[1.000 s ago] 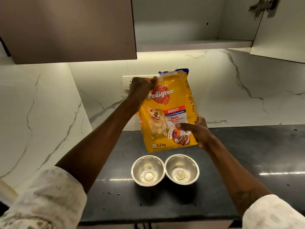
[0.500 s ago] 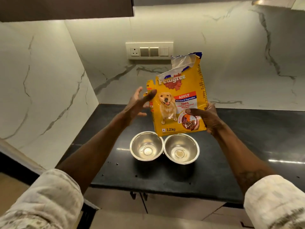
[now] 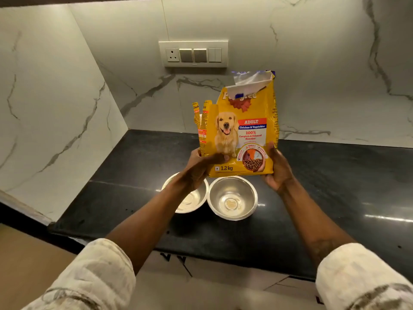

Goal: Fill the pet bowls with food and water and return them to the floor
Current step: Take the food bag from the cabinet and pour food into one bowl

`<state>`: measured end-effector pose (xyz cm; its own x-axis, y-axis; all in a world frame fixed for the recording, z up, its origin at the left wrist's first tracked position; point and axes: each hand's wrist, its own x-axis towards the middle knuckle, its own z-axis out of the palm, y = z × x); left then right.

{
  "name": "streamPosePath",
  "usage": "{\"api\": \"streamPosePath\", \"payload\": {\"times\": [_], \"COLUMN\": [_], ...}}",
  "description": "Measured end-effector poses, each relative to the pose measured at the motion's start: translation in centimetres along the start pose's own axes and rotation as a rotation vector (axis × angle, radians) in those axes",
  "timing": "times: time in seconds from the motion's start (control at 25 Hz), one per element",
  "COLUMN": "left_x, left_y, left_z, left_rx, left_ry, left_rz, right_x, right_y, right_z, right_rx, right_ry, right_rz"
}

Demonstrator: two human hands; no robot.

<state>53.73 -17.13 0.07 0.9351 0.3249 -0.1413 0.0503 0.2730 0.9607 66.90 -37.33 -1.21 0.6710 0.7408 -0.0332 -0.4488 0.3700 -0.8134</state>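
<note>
Bowls (image 3: 232, 198) empty; bag (image 3: 241, 135) upright, both hands' grip at base.

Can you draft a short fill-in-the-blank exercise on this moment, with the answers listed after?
1. Both the left hand and the right hand grip the yellow ____ of dog food.
2. The bag is held upright above ____ steel bowls.
3. The right bowl holds no food; it is ____.
4. The bowls sit on a ____ counter.

Answers: bag; two; empty; black
</note>
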Motion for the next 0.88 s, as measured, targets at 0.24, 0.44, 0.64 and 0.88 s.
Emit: {"api": "streamPosePath", "payload": {"times": [0.24, 0.44, 0.64, 0.88], "left_x": [0.1, -0.3, -2.0, -4.1], "left_y": [-2.5, -5.0, -6.9, -7.6], "left_z": [3.7, 6.1, 6.3, 5.1], "left_rx": [-0.189, -0.254, -0.061, 0.184], "left_ry": [0.064, 0.029, 0.079, 0.156], "left_rz": [0.000, -0.015, 0.009, -0.078], "right_x": [-1.3, -1.3, -2.7, -3.3], "right_y": [2.5, 3.5, 4.4, 3.3], "right_z": [-0.2, -0.2, -1.9, -5.5], "right_rx": [0.447, 0.398, 0.271, 0.089], "right_ry": [-0.119, -0.078, 0.061, 0.148], "right_rz": [-0.114, -0.101, -0.026, -0.041]}}
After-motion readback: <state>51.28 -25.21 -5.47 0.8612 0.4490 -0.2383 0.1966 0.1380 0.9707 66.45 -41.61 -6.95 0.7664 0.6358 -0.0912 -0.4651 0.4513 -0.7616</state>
